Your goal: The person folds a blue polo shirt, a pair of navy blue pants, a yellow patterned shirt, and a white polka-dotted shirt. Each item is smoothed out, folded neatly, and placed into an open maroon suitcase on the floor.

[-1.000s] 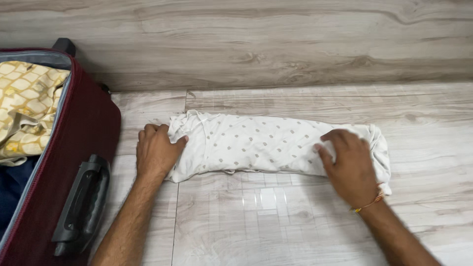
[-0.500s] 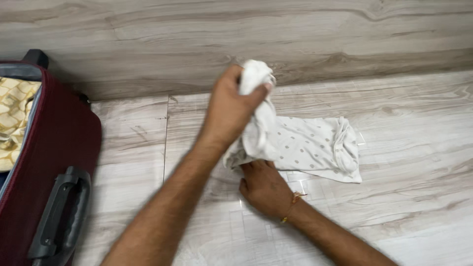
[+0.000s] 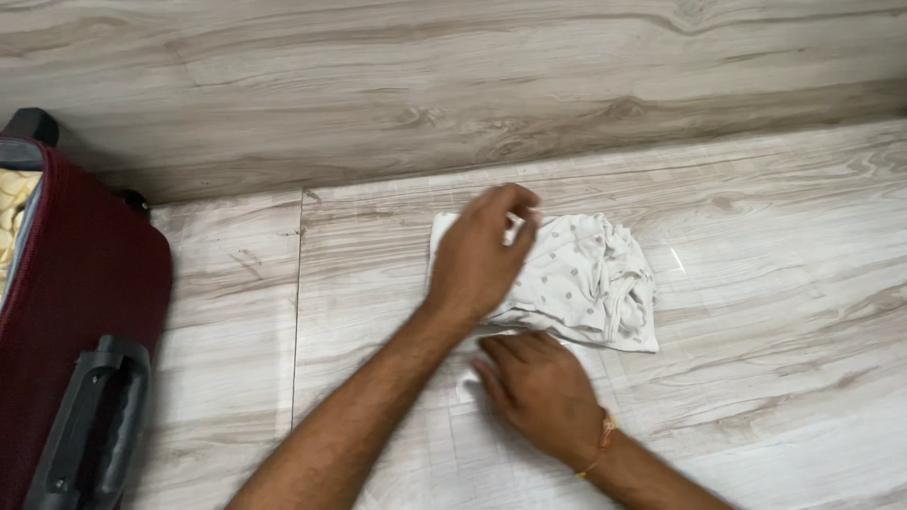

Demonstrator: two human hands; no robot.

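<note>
A white garment with small grey dots lies folded into a compact bundle on the wood-patterned floor. My left hand reaches across over the bundle's left part, its fingers pinched on the cloth near the top edge. My right hand, with a thread band at the wrist, rests flat on the floor against the bundle's near edge, fingertips at the cloth.
An open maroon suitcase with a black handle stands at the left, with yellow patterned fabric inside. A wood-patterned wall runs along the back.
The long rolled garment has been folded in half: my left hand lifted its left end and brought it over to the right and down. My right hand moved to the near edge.
</note>
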